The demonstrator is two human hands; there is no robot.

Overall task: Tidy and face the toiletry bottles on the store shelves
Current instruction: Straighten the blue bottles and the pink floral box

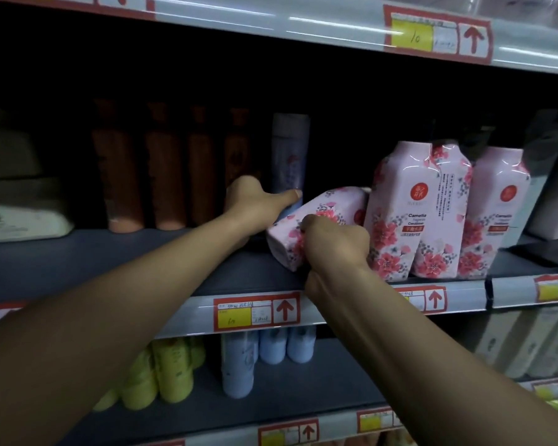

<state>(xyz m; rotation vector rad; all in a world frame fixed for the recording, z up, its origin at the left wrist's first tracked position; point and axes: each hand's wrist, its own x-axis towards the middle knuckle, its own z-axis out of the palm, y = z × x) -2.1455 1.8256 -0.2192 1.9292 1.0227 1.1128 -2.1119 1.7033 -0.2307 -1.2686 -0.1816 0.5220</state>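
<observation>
Hands work on the middle grey metal shelf point(110, 262). Left hand point(255, 201) grips the base of a tall pale blue upright bottle point(289, 156), thumb lying across its front. Right hand point(334, 241) has its fingers curled round a pink flowered plastic bottle point(316, 217), which is tilted and leans against three upright pink flowered bottles point(400, 210) just beside it.

One head-worn view looks forward and slightly down, close to the middle shelf point(174, 262).
</observation>
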